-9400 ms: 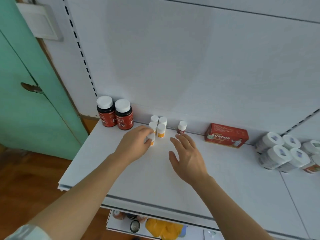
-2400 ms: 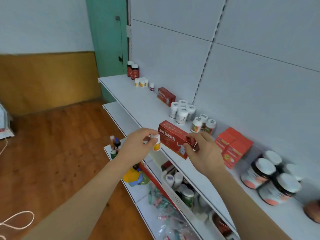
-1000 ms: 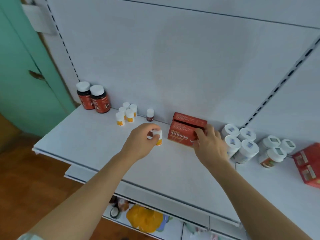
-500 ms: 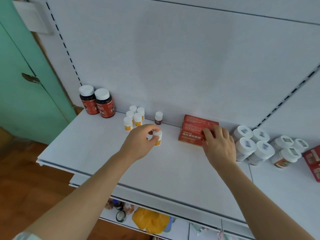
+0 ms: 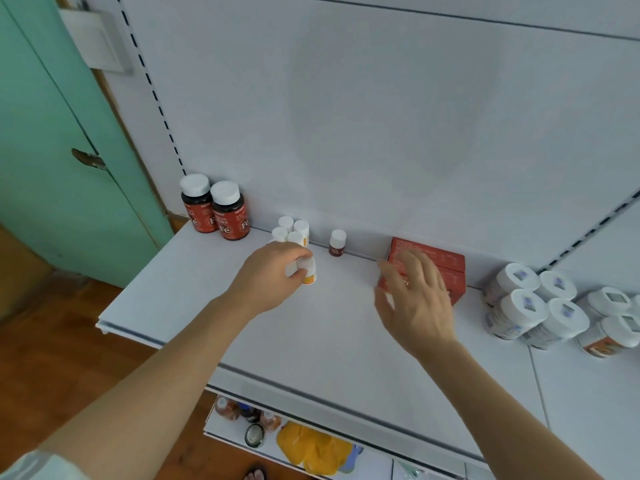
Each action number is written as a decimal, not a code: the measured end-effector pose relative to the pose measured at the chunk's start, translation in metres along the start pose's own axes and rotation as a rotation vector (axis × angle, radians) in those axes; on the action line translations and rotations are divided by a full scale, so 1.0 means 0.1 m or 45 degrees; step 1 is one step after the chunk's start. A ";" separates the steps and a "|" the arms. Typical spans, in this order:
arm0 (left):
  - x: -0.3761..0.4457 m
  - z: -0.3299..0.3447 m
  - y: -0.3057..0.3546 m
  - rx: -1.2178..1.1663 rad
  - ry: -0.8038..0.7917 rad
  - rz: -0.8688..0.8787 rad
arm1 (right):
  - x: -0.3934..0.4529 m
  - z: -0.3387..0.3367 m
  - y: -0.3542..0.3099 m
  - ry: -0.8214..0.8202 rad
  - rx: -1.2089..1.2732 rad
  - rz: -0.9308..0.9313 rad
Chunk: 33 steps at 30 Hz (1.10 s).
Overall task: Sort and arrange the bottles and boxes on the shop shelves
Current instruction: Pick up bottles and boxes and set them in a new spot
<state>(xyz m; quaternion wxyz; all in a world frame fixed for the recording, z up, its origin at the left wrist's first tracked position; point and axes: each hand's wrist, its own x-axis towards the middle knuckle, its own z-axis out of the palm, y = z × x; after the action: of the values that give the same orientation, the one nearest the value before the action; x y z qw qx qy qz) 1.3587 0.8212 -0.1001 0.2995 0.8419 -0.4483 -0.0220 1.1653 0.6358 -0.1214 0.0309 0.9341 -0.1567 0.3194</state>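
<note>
My left hand (image 5: 268, 278) grips a small white bottle with an orange label (image 5: 307, 271), standing on the white shelf (image 5: 207, 292) just in front of a cluster of several like bottles (image 5: 291, 232). A small dark-red bottle (image 5: 337, 242) stands alone to their right by the back panel. Two stacked red boxes (image 5: 446, 268) lie against the back panel. My right hand (image 5: 415, 299) hovers in front of them with fingers spread, holding nothing.
Two dark jars with white caps and red labels (image 5: 216, 213) stand at the shelf's back left. Several white-capped jars (image 5: 540, 306) crowd the right. A green door (image 5: 52, 150) is on the left. A lower shelf holds bottles and a yellow bag (image 5: 311, 448).
My right hand has let go of the red boxes and drawn back toward me, fingers spreading. My left hand has moved the small bottle slightly left toward the cluster.
</note>
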 end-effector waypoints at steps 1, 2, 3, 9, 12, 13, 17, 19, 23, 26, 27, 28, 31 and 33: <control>0.04 -0.04 -0.03 0.042 -0.002 0.080 | 0.03 0.03 -0.10 -0.028 0.025 -0.015; 0.08 -0.07 -0.08 0.079 -0.017 0.148 | 0.05 0.06 -0.20 -0.058 0.042 -0.028; 0.12 -0.10 -0.13 0.117 -0.033 0.199 | 0.07 0.10 -0.28 -0.087 0.052 -0.037; 0.30 -0.14 -0.41 0.232 -0.071 0.345 | 0.13 0.26 -0.68 -0.231 0.064 0.050; 0.36 -0.10 -0.52 0.269 -0.058 0.416 | 0.14 0.29 -0.78 -0.266 0.038 0.105; 0.37 -0.08 -0.56 0.273 -0.048 0.440 | 0.14 0.30 -0.80 -0.272 0.031 0.120; 0.35 -0.01 -0.65 0.267 -0.051 0.521 | 0.12 0.31 -0.84 -0.281 0.011 0.183; 0.36 0.01 -0.70 0.280 -0.031 0.550 | 0.12 0.32 -0.86 -0.277 0.007 0.206; 0.37 0.04 -0.77 0.273 0.023 0.583 | 0.11 0.35 -0.92 -0.260 0.006 0.247; 0.37 0.04 -0.77 0.276 0.046 0.609 | 0.13 0.38 -0.96 -0.248 -0.002 0.268; 0.38 0.04 -0.78 0.278 0.055 0.618 | 0.15 0.40 -0.97 -0.245 -0.020 0.264; 0.38 0.04 -0.78 0.285 0.067 0.627 | 0.16 0.41 -0.98 -0.245 -0.043 0.259; 0.40 0.05 -0.79 0.315 0.103 0.655 | 0.20 0.43 -1.00 -0.267 -0.098 0.270; 0.41 0.05 -0.80 0.319 0.120 0.660 | 0.21 0.44 -1.00 -0.306 -0.128 0.297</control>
<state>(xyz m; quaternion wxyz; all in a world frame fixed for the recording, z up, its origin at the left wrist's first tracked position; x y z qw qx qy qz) 1.4406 0.8209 -0.1365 0.2094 0.7299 -0.6332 0.1499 1.2384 0.7180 -0.1392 0.0215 0.9382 -0.2826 0.1987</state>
